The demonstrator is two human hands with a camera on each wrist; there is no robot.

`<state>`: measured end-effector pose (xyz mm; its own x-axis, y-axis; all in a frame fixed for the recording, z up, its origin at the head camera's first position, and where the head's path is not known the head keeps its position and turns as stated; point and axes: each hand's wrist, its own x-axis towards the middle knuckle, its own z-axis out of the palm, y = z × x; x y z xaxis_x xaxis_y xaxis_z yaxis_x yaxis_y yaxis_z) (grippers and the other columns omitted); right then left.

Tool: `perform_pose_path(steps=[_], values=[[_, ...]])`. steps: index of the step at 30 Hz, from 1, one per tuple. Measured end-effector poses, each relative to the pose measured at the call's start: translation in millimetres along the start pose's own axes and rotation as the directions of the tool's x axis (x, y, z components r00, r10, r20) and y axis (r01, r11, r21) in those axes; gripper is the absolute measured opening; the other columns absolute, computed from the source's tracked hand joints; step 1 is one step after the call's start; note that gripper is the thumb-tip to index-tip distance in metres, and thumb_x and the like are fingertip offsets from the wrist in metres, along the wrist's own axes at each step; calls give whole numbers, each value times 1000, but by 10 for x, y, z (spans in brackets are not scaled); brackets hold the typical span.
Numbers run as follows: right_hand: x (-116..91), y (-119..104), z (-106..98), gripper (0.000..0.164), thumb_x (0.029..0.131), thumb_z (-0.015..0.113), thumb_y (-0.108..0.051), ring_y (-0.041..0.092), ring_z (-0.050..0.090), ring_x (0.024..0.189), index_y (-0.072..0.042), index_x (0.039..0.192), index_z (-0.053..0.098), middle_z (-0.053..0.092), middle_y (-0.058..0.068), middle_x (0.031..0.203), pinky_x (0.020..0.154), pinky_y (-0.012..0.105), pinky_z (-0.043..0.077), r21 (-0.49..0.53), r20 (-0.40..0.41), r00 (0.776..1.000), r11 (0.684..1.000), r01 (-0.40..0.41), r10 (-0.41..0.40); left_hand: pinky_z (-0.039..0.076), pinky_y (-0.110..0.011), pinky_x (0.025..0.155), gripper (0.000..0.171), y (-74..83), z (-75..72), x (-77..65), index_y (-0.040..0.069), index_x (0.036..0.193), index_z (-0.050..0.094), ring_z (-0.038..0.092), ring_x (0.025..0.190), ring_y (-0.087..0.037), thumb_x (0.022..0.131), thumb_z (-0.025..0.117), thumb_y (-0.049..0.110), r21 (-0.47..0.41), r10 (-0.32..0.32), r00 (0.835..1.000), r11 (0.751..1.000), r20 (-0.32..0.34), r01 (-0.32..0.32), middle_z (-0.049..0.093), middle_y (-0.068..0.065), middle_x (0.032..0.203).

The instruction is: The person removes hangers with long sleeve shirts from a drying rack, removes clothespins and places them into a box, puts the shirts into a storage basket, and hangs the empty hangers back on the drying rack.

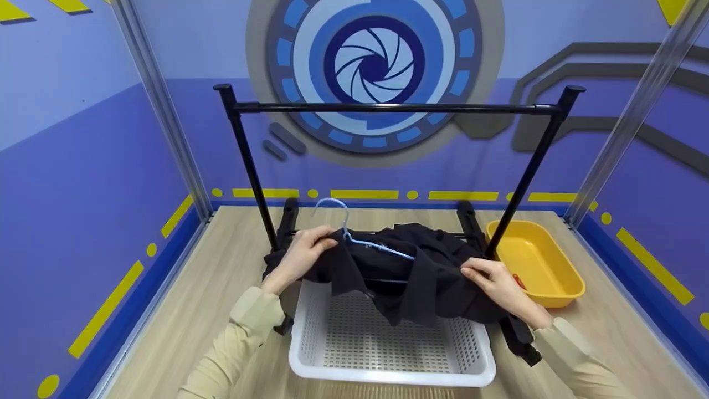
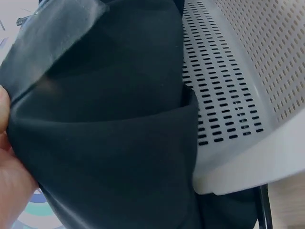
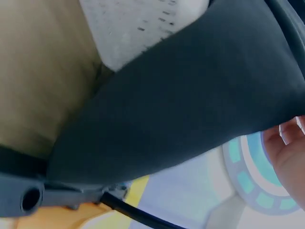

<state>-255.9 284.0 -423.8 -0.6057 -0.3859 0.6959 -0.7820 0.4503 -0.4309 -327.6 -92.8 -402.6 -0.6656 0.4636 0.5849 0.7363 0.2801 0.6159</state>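
Observation:
A black collared shirt (image 1: 443,277) hangs spread between my two hands, above a white basket. Inside its collar sits a light blue hanger (image 1: 388,250), its hook standing up out of the neck toward the left. My left hand (image 1: 303,252) pinches the shirt at the left shoulder, close beside the hook. With thumb and fingers my right hand (image 1: 498,282) pinches the cloth at the other shoulder. Dark fabric (image 2: 105,109) fills much of the left wrist view, thumb and fingers at its edge. In the right wrist view a sleeve-like length of cloth (image 3: 190,95) droops from the fingers.
A black garment rack (image 1: 388,108) stands behind and around the shirt, its bar higher up. The white perforated basket (image 1: 388,377) lies below, between the rack's feet. At the right is a yellow tray (image 1: 540,255) with a small red item (image 1: 519,281) in it.

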Motion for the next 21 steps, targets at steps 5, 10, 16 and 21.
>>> perform_pose_path(steps=[5, 10, 16, 21], values=[[46, 2, 36, 23, 75, 61, 18, 15, 49, 60, -5, 75, 59, 55, 4, 69, 59, 18, 36, 0, -7, 999, 999, -35, 35, 34, -26, 59, 5, 36, -36, -29, 7, 87, 62, 41, 62, -11, 88, 57, 4, -7, 50, 999, 999, 19, -50, 53, 1, 72], [120, 16, 68, 22, 77, 60, 17, 17, 52, 62, -5, 75, 60, 58, 4, 71, 62, 18, 39, 16, 37, 998, 999, -41, 40, 36, -26, 60, 6, 292, -121, -38, 0, 86, 61, 44, 63, -16, 86, 57, -4, -37, 129, 990, 991, 56, -127, 57, -8, 75], [205, 32, 98, 21, 80, 59, 13, 17, 54, 63, -7, 76, 61, 59, 0, 73, 62, 20, 40, 16, 91, 994, 998, -67, 66, 43, -27, 64, 8, 443, -168, -37, -4, 89, 62, 53, 69, -17, 83, 58, -8, -33, 141, 986, 990, 94, -138, 61, -11, 82], [244, 48, 106, 19, 84, 58, 7, 16, 55, 65, -10, 77, 62, 59, -4, 74, 62, 23, 41, 16, 149, 979, 990, -141, 137, 44, -27, 63, 7, 327, -123, -38, -5, 89, 63, 55, 70, -16, 84, 58, -7, -36, 144, 986, 989, 82, -141, 61, -11, 81]])
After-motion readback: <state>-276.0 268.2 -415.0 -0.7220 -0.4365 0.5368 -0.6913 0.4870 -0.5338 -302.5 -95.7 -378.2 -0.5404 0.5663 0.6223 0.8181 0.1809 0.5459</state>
